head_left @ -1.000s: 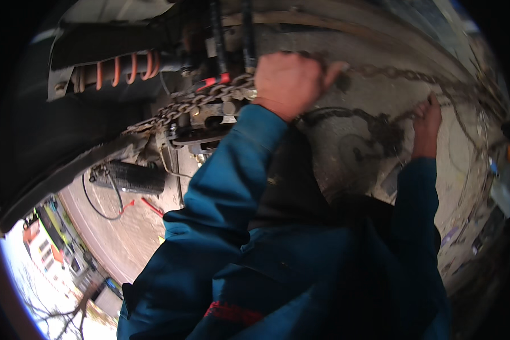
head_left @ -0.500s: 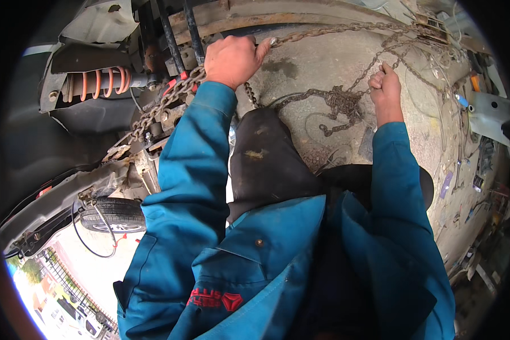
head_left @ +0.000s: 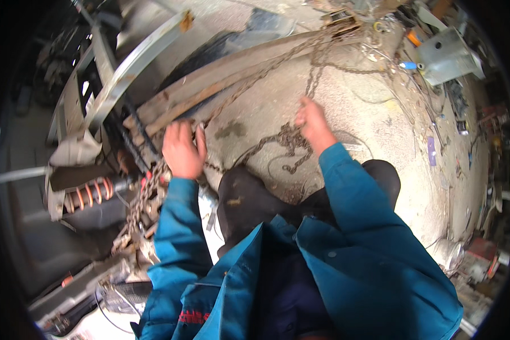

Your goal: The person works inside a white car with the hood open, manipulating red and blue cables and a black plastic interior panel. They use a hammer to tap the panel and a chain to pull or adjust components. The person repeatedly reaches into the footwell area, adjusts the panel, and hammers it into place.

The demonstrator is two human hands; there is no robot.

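Note:
My left hand [head_left: 182,149] lies over a rusty chain [head_left: 249,85], fingers curled over the links and thumb apart. This chain runs from it to the far hook-up at the top right. My right hand [head_left: 313,123] is closed round another hanging stretch of chain [head_left: 313,79] that comes down from the same far place. Below and beside the right hand lies a heap of chain [head_left: 288,137] on the floor. More chain [head_left: 137,209] is wrapped on the vehicle part left of my left forearm. The links inside both hands are hidden.
An orange coil spring [head_left: 90,194] and damper sit on the vehicle body at left. A long beam [head_left: 209,79] lies across the floor beyond my hands, near a bare metal frame [head_left: 127,68]. Tools and a grey metal bracket [head_left: 445,56] lie along the right side.
The whole view has swung, showing more of the floor and frame ahead. My right hand has come closer to the heap of chain. My left hand stays at its chain, its fingers looking less tightly curled.

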